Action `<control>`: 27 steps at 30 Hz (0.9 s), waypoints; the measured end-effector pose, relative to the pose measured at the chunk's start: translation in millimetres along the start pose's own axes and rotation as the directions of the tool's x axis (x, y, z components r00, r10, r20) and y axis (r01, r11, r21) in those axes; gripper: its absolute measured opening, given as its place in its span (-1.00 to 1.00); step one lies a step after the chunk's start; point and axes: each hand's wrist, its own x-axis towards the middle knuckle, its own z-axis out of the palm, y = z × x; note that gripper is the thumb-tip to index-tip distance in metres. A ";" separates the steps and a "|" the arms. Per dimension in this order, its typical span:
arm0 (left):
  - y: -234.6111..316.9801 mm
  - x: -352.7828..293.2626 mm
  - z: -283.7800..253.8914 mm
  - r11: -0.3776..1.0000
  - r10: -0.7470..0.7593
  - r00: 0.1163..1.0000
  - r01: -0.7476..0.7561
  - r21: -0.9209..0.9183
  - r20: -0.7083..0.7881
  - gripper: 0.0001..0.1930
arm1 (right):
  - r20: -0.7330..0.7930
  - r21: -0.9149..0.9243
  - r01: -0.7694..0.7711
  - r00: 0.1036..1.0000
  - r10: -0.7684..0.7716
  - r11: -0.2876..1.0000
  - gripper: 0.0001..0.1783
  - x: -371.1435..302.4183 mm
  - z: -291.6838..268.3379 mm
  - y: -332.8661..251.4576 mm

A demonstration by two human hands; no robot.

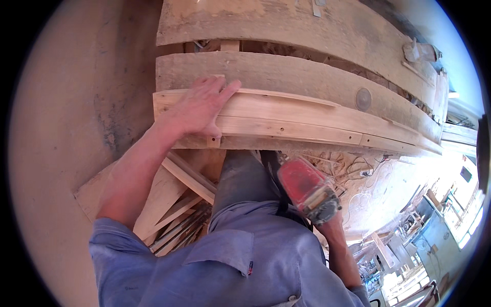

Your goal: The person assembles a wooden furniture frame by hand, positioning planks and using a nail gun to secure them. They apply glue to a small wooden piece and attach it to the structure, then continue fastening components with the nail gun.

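My left hand (199, 106) lies across the left end of a long pale wooden piece (276, 111), made of joined strips with small dark holes along the near strip. Its fingers reach over the far edge and its thumb comes down at the near edge, gripping the piece across its width. The piece lies along the near plank of the workbench (286, 66). At my right side, away from the wood, my right hand (330, 230) is closed round a red power tool (304, 184) with a dark, dusty end. Motion blurs the tool, so its exact kind is unclear.
A gap separates the bench's planks. Toward the far right stands a pale cylindrical object (420, 52). Below the bench's left end lean wooden boards (189, 179) and dark rods (181, 233). Wood shavings and a cable (360, 166) lie on the floor to the right.
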 end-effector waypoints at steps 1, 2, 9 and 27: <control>-0.7 0.3 0.3 1.000 0.000 1.000 0.000 -0.004 -0.005 0.20 | -0.065 0.035 0.063 0.996 -0.061 0.997 -0.42 5.2 3.2 -8.4; -1.9 0.6 2.0 1.000 0.002 1.000 -0.002 -0.012 -0.007 0.18 | -0.130 0.065 0.124 0.985 -0.114 0.990 -0.49 11.5 7.1 -20.7; -4.5 -0.4 3.2 0.999 0.006 1.000 -0.007 -0.042 -0.026 0.10 | -0.120 0.106 0.185 0.978 -0.172 0.977 -0.38 20.4 1.3 -56.4; -12.0 -1.9 4.3 0.998 0.051 0.995 -0.054 -0.031 -0.089 0.00 | -0.210 0.097 0.307 0.936 -0.282 0.947 -0.60 29.5 11.4 -103.5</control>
